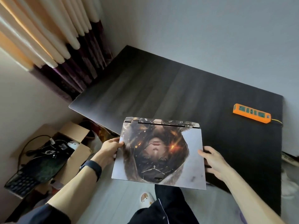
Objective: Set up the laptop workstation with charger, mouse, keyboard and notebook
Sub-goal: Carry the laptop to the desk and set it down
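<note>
A closed laptop [160, 152] with a printed picture skin on its lid is held in the air over the near edge of the dark wooden table [161, 88]. My left hand [110, 149] grips its left edge, thumb on top. My right hand [213, 160] holds its right edge, fingers underneath. A black keyboard [24, 183] leans out of an open cardboard box [77, 151] on the floor at the left, together with black cables [53, 147]. No mouse or notebook can be made out.
An orange power strip [251, 113] lies near the table's right edge, its cord running off to the right. Cream and purple curtains [61, 50] hang behind the table's left corner. My leg and slipper [146, 199] are below the laptop.
</note>
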The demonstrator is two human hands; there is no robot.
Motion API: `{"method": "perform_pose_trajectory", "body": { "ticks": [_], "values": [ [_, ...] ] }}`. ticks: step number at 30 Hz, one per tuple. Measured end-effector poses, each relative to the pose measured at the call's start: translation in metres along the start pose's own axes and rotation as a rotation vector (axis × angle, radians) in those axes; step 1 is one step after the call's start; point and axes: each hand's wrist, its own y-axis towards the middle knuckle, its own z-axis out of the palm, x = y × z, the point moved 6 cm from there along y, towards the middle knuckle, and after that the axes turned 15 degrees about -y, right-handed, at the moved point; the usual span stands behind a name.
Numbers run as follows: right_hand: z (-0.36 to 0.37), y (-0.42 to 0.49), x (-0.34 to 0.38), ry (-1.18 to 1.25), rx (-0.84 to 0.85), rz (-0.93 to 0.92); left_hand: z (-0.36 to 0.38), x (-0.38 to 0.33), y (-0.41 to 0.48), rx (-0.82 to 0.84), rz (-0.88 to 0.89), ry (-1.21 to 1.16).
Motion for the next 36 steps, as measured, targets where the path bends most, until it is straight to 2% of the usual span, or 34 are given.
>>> {"method": "perform_pose_trajectory", "body": {
  "ticks": [12, 24, 28, 36],
  "values": [
    [-0.031, 0.110, 0.049, 0.099, 0.017, 0.210, 0.106, -0.082, 0.091, -0.015, -0.088, 0.279],
    [-0.065, 0.167, 0.075, 0.206, -0.087, 0.345, 0.209, -0.137, 0.160, 0.024, -0.077, 0.408],
    [-0.061, 0.173, 0.070, 0.259, -0.136, 0.401, 0.227, -0.145, 0.183, 0.058, -0.064, 0.475],
    [-0.034, 0.182, 0.060, 0.293, -0.234, 0.481, 0.221, -0.145, 0.217, 0.103, -0.038, 0.461]
  ]
}}
